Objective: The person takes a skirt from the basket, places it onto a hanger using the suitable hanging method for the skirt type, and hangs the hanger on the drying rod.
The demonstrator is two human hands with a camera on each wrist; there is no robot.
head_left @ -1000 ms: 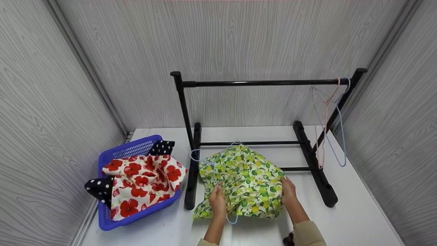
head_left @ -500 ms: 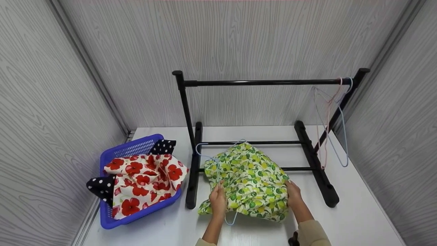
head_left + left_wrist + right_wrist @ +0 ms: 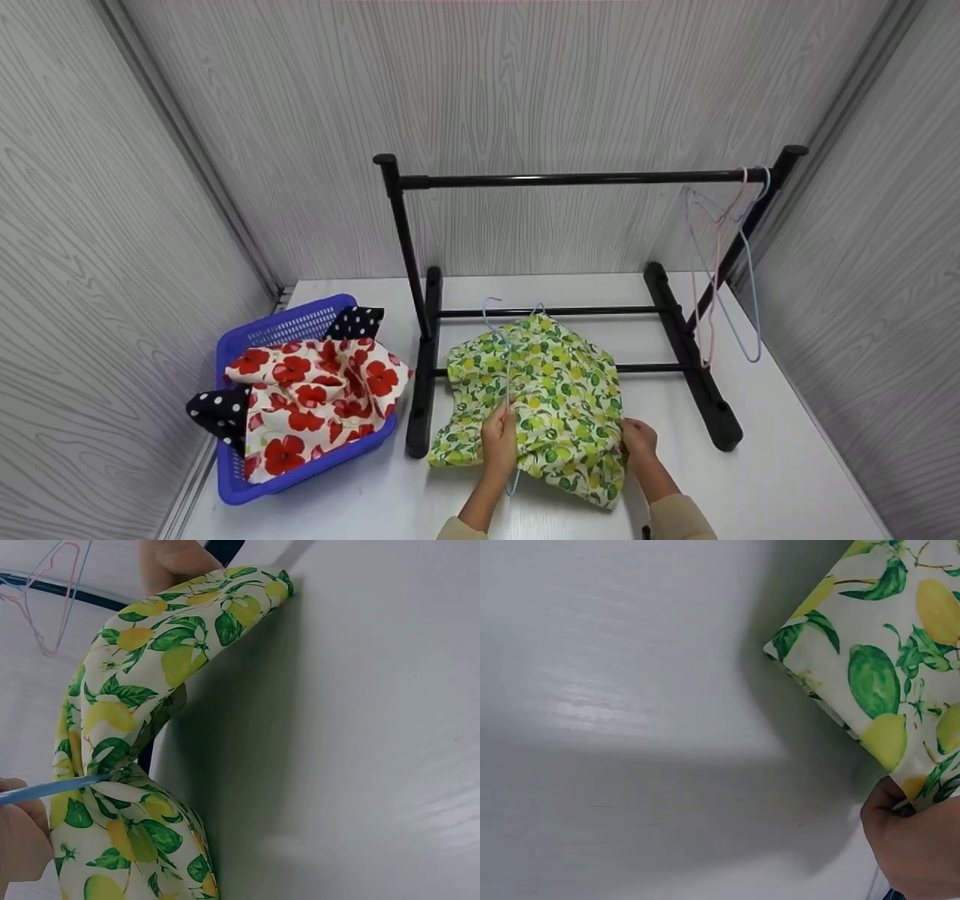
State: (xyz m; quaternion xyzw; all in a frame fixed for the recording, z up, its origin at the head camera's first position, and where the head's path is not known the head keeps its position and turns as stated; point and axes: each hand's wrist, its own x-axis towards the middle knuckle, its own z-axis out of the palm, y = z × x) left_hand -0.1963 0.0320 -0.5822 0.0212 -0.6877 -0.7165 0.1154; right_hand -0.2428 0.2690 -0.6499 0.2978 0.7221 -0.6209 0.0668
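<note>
A lemon-print garment [image 3: 570, 390] in white, yellow and green lies spread in front of the rack in the head view. My left hand [image 3: 499, 442] grips a light blue hanger [image 3: 508, 375] at the garment's lower middle. The hanger's hook points up and away, and one end pokes out below the cloth. In the left wrist view the blue hanger [image 3: 56, 787] runs into a fold of the fabric. At the garment's right side, my right hand [image 3: 639, 444] pinches the edge. The right wrist view shows that hand [image 3: 922, 847] on the cloth, fingertips partly hidden.
A black clothes rack [image 3: 570, 180] stands behind the garment. Blue and pink hangers [image 3: 716, 247] hang at its right end. On the left, a blue basket [image 3: 330, 465] holds a red-flowered cloth [image 3: 307, 397] and black polka-dot fabric [image 3: 356, 322].
The hanger's hook has swung from pointing left to pointing up and away. My left hand has shifted right. My right hand has slid lower along the edge, and the lower right corner hangs lower.
</note>
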